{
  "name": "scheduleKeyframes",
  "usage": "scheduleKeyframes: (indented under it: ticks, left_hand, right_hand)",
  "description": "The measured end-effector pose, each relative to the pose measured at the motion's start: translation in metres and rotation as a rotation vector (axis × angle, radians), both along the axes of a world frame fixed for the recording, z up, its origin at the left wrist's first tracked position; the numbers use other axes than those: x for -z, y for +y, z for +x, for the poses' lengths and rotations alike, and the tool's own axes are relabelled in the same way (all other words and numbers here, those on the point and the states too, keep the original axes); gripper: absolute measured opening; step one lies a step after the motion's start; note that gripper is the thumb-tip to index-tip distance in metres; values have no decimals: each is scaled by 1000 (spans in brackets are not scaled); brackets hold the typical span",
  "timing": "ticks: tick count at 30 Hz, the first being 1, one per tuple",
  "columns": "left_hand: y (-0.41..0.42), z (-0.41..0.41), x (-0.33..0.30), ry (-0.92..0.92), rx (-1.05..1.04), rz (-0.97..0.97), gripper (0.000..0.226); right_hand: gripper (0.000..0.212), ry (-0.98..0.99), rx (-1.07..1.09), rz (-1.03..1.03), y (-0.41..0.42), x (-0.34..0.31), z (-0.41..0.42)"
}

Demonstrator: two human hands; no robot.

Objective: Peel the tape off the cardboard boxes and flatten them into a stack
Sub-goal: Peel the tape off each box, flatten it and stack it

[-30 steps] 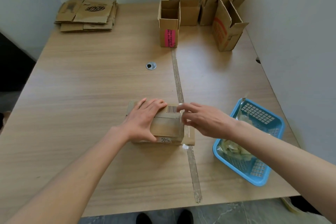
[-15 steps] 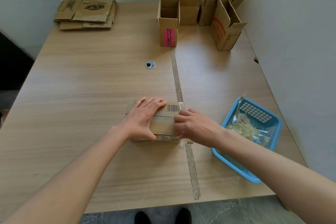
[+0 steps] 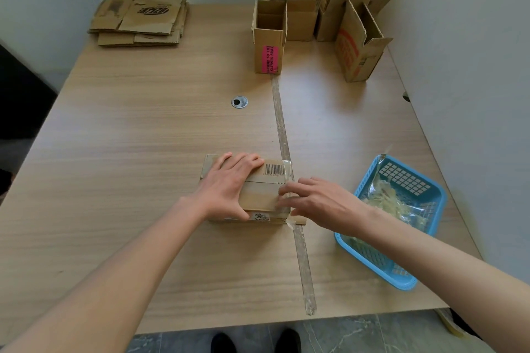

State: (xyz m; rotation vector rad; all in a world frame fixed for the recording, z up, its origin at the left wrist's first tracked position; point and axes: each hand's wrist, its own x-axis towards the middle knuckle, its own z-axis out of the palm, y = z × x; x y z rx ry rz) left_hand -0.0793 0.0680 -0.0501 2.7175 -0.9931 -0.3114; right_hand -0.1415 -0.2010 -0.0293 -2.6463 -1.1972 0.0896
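Note:
A small closed cardboard box with a barcode label lies near the front middle of the table. My left hand presses flat on its top left part, thumb on the near side. My right hand rests at the box's right end, fingertips on the clear tape that wraps that edge. Whether the fingers pinch the tape I cannot tell. A loose tape end sticks out at the box's lower right corner. A stack of flattened boxes lies at the far left corner.
Several open upright boxes stand at the far right, one with a pink label. A blue basket holding crumpled tape sits at the right. A taped seam runs down the table; a cable grommet lies mid-table.
My right hand slid down the box's right end, then opened out somewhat with its fingers spread over the tape. My left hand stayed pressed on the box.

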Motion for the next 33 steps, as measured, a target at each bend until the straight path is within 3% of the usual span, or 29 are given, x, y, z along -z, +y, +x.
scheduleKeyframes:
  ticks: [6, 9, 17, 22, 26, 33]
  left_hand:
    - [1, 0, 2, 0, -5, -7, 125]
    - [1, 0, 2, 1, -4, -19, 123]
    - [4, 6, -1, 27, 95, 20, 125]
    - [2, 9, -3, 18, 101, 30, 126]
    - [1, 6, -3, 14, 89, 14, 126]
    - [2, 3, -2, 1, 73, 11, 126]
  right_hand:
    - [6, 3, -11, 0, 9, 0, 1]
    - [23, 32, -48, -113, 12, -1, 5]
    - [27, 68, -199, -315, 22, -11, 9]
    - [11, 120, -85, -181, 6, -20, 5]
    - [38, 146, 28, -84, 6, -12, -9]
    - [9, 27, 3, -21, 18, -3, -2]
